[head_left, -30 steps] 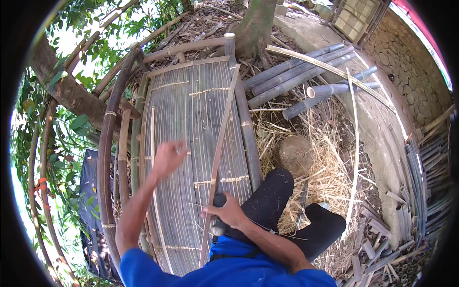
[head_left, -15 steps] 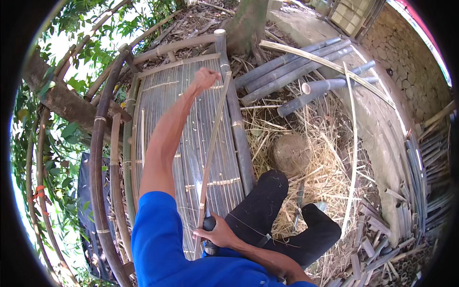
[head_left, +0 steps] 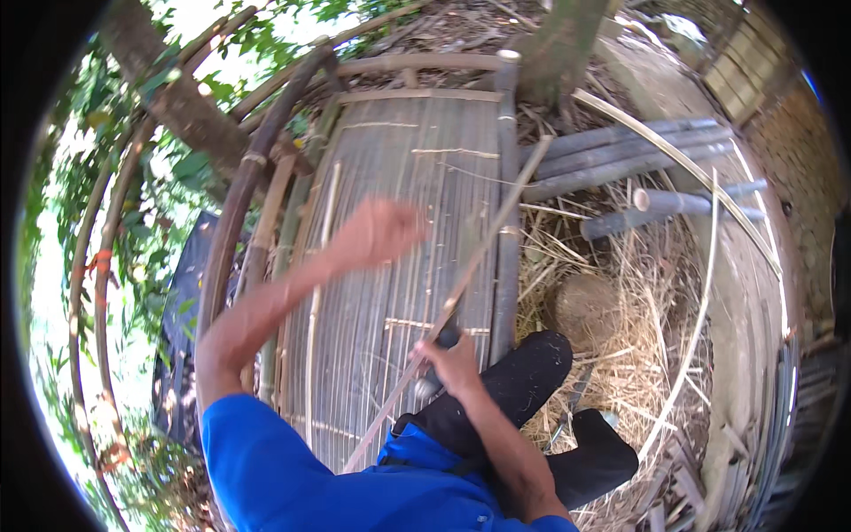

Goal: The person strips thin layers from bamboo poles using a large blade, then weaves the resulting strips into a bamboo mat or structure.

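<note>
The right hand clasps the bamboo strip beside a dark tool; the strip slants far-right and near-left from that grip; the left hand curls farther off, ahead-left, contents untellable.

No text, label, brand, number or sign can be read.
</note>
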`<state>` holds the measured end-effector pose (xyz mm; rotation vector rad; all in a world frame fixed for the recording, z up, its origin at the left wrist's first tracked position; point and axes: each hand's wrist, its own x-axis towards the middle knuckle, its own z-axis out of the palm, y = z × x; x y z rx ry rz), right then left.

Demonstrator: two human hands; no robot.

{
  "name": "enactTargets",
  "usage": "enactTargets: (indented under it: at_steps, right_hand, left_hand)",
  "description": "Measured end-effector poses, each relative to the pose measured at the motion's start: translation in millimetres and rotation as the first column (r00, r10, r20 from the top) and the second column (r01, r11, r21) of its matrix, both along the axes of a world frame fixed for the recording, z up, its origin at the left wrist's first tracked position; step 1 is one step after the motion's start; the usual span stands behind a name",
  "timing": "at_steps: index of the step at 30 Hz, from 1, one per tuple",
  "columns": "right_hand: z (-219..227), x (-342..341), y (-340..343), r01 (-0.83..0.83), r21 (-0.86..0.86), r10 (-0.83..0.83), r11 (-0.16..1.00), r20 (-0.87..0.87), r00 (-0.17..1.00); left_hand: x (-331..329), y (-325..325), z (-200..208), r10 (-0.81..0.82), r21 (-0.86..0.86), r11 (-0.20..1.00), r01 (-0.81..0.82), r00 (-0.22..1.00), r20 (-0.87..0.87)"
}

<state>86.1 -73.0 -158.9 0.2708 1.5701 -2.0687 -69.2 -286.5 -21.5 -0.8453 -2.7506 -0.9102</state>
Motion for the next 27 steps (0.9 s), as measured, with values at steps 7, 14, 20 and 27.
enactTargets:
  at_steps: [7, 14, 20, 27]
  right_hand:
    - [28, -86, -11, 0.133, -0.02, -0.134, 0.991, -0.041, 0.99]
    - [47, -96, -31, 0.115, -0.052, -0.115, 0.992, 0.009, 0.993]
    - [32, -68, -2, 0.014, 0.12, -0.007, 0.993, -0.051, 0.999]
    - [6, -60, 7, 0.013, 0.231, 0.005, 0.973, -0.077, 0.997]
  left_hand:
    - [298, -40, -52, 0.03, 0.159, 0.852, -0.499, 0.35, 0.936]
    - [287, -35, -60, 0.301, 0.296, 0.536, -0.791, 0.506, 0.808]
    - [239, -118, -103, 0.794, 0.178, 0.532, -0.828, 0.561, 0.236]
    - [215, -135, -131, 0.852, 0.145, 0.416, -0.898, 0.441, 0.282]
